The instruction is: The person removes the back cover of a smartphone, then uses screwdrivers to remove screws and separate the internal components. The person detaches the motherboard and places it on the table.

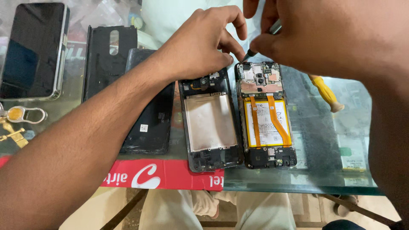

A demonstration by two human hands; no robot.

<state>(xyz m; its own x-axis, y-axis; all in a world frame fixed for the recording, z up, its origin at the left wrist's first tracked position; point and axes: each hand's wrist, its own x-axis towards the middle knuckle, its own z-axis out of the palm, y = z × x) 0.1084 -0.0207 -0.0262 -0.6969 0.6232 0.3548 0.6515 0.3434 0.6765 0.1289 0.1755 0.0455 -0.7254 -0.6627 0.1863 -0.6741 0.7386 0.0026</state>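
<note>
Unscrewing looks to be the step in hand: right hand pinches a small screwdriver, tip at the upper-left corner of the opened phone, frame centre. Left hand, fingers curled and empty, steadies beside it. Tip must stay seated.

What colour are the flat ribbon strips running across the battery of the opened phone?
Orange, crossing the white battery of the opened phone; clearest in the head view.
</note>
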